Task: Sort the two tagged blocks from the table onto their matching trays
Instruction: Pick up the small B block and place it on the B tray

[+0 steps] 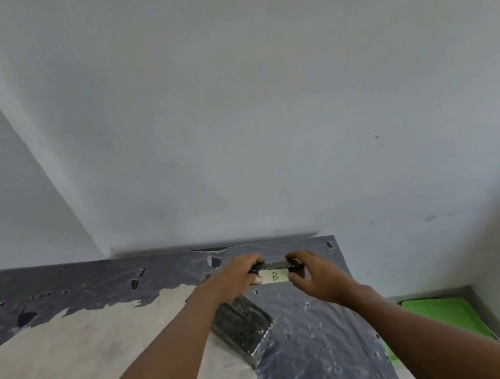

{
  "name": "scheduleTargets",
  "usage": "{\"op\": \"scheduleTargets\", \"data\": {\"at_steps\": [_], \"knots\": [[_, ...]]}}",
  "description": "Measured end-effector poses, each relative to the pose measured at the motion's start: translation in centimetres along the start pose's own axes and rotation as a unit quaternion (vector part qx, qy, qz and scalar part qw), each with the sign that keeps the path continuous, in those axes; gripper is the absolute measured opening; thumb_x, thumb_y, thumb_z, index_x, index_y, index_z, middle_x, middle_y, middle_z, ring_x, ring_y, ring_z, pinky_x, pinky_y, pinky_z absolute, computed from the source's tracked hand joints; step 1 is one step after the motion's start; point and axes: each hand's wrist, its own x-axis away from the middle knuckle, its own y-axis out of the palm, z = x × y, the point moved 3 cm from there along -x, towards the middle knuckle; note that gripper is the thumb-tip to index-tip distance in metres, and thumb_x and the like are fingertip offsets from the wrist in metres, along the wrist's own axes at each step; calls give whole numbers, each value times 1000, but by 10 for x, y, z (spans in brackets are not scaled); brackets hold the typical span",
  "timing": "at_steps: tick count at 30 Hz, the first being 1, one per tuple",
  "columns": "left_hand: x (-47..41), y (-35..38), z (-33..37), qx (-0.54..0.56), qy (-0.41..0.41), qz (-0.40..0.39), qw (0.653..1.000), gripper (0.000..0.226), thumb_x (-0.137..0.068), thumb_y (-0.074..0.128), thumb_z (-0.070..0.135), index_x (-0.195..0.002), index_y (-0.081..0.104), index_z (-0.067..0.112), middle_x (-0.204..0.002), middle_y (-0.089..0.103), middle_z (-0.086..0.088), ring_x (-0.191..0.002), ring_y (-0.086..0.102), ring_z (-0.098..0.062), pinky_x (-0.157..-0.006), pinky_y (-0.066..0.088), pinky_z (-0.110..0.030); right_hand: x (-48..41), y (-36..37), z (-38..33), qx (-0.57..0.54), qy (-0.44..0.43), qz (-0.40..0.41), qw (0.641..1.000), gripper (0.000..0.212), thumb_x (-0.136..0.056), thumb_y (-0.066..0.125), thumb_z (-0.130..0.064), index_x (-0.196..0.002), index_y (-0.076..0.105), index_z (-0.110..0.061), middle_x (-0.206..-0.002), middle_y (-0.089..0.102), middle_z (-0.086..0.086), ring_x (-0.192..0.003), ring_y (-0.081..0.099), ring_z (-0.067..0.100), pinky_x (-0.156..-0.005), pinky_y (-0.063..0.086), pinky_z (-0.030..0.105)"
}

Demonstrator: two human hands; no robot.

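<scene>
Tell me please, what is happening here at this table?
A person holds a dark block between the left hand and right hand, above the far part of the worn table. Its white tag reads B. A second dark block lies on the table, nearer. A green tray sits low at the right.

one text can be read: a handwritten letter "b" on a pale paper tag point(275, 276), which is stuck to the near face of a dark block point(274, 266). no other writing, brand or number is legible.
</scene>
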Motion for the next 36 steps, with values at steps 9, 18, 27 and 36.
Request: {"op": "scheduleTargets", "data": {"at_steps": [9, 18, 27, 36], "knots": [[-16, 0, 40, 3, -5, 9, 1000, 36, -101, 55, 14, -136, 50, 12, -120, 59, -8, -89, 62, -16, -75, 60, -29, 12, -28, 15, 193, -131, 52, 971, 61, -85, 65, -41, -136, 39, -23, -131, 52, 1, -117, 49, 21, -95, 46, 39], [-7, 13, 38, 203, -66, 158, 964, 53, -94, 66, 34, -139, 41, 22, -125, 55, -5, -108, 63, -23, -94, 58, -42, 15, -30, 14, 114, -87, 113, 983, 40, -86, 64, -28, -123, 51, -24, -115, 60, -3, -107, 52, 18, -79, 53, 36], [-17, 32, 38, 323, -55, 110, 938, 29, -97, 62, 11, -123, 49, 10, -116, 53, -11, -102, 69, -29, -85, 63, -35, 22, -22, 29, 143, -55, 100, 983, 50, -86, 65, -28, -132, 47, -20, -126, 59, 1, -113, 55, 21, -88, 51, 36], [-49, 79, 76, 315, -58, 81, 944, 27, -97, 62, 11, -123, 53, 11, -116, 56, -11, -98, 70, -27, -81, 63, -32, 61, -39, 83, 139, -33, 107, 984, 39, -87, 63, -28, -123, 51, -23, -119, 61, -2, -110, 54, 20, -73, 52, 37]]}}
